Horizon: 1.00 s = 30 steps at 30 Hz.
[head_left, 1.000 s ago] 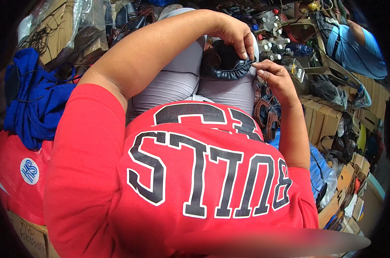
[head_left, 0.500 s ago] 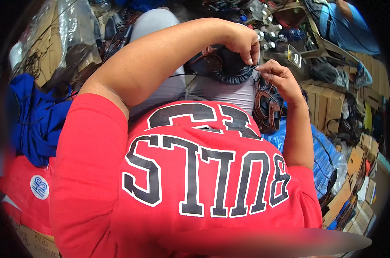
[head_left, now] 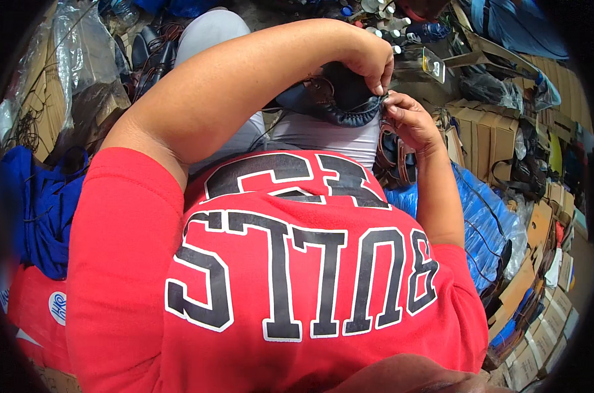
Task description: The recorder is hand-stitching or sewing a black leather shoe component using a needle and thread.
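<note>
1. Brace the black leather piece [head_left: 357,120] on the lap [head_left: 323,136].
2. Left hand [head_left: 373,62] pinches its right edge: hold that steady.
3. Right hand [head_left: 411,120] pinches just beside; what it grips, I cannot tell. Pull evenly.

Shoe [head_left: 359,119] on right thigh [head_left: 323,139], upper centre of view. Left hand [head_left: 373,60] over far side of shoe, fingertips down at its right end; right hand [head_left: 411,121] just right of that same end, fingertips near the left's. Footwear [head_left: 402,164] below right hand, just right of thigh. Bottles [head_left: 392,26] ahead of left hand. Cardboard stack [head_left: 477,136] right of right hand. Wrapped bundle [head_left: 483,229] beneath right forearm, showing on both sides; boxes [head_left: 549,331] farther back, right rim. Left side: cloth [head_left: 44,213] beside left sleeve, bag [head_left: 38,308] behind it; ahead, plastic sheeting [head_left: 94,72] over cardboard [head_left: 44,118].
</note>
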Each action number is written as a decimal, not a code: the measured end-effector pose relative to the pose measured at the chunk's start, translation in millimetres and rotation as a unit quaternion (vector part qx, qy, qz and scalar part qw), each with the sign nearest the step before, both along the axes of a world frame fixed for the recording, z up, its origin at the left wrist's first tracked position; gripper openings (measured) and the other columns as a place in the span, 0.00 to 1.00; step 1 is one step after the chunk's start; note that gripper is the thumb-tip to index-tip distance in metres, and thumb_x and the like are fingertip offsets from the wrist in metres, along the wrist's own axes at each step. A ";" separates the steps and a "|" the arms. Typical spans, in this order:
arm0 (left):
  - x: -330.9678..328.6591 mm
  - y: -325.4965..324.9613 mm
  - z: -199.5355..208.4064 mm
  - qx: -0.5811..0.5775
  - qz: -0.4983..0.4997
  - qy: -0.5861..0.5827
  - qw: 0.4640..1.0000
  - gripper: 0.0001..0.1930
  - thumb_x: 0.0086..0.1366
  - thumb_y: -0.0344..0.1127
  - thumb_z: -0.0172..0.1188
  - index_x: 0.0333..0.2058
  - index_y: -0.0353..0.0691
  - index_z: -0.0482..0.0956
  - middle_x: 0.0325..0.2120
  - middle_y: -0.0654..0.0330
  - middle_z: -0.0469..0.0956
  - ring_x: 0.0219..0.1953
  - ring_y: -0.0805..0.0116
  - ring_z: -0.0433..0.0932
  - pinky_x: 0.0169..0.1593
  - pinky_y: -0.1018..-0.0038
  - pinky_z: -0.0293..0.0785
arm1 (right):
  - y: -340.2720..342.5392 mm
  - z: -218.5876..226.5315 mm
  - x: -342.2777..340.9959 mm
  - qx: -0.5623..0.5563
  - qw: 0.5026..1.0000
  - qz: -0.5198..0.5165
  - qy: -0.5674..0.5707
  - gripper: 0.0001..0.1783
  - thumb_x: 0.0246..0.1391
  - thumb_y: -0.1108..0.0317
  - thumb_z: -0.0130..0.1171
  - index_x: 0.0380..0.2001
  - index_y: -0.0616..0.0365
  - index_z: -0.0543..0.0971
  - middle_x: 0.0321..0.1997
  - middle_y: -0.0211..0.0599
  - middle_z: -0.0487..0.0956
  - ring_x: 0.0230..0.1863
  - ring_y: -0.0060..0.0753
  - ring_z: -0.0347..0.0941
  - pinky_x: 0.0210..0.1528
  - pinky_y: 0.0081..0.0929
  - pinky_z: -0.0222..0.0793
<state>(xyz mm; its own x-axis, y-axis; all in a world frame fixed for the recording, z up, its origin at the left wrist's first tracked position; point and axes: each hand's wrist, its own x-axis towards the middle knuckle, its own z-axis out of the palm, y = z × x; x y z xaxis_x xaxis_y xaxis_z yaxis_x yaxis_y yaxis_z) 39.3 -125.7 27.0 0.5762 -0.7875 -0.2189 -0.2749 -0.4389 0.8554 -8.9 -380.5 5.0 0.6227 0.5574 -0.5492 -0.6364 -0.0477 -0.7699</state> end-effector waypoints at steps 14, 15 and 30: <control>13.5 2.1 -11.1 0.003 -0.067 0.057 0.996 0.15 0.57 0.32 0.67 0.44 0.42 0.85 0.36 0.62 0.85 0.40 0.73 0.79 0.48 0.75 0.71 | 22.3 29.4 -30.2 -0.162 0.975 0.007 -0.152 0.14 0.53 0.71 0.64 0.44 0.61 0.83 0.36 0.24 0.77 0.39 0.17 0.69 0.44 0.16 0.62; 14.3 1.2 -11.7 0.002 -0.063 0.068 0.996 0.15 0.57 0.32 0.68 0.44 0.42 0.85 0.36 0.62 0.85 0.40 0.73 0.79 0.48 0.75 0.71 | 24.2 30.9 -33.2 -0.168 0.972 -0.001 -0.166 0.14 0.53 0.71 0.64 0.44 0.60 0.83 0.35 0.24 0.77 0.38 0.17 0.69 0.43 0.16 0.62; 7.4 8.8 -8.6 -0.029 0.005 0.041 0.999 0.14 0.54 0.36 0.71 0.39 0.39 0.85 0.31 0.62 0.84 0.36 0.74 0.79 0.44 0.74 0.72 | 50.3 34.2 -26.6 -0.138 0.964 -0.008 -0.228 0.09 0.53 0.75 0.66 0.38 0.60 0.80 0.32 0.25 0.79 0.33 0.15 0.71 0.37 0.14 0.65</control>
<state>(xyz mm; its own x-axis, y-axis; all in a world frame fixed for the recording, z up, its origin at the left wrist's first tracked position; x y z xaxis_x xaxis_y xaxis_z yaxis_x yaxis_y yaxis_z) 46.8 -116.9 18.3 0.5657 -0.7945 -0.2206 -0.1990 -0.3912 0.8985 -35.5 -330.1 39.2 0.8422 0.4166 -0.3422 -0.2369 -0.2841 -0.9291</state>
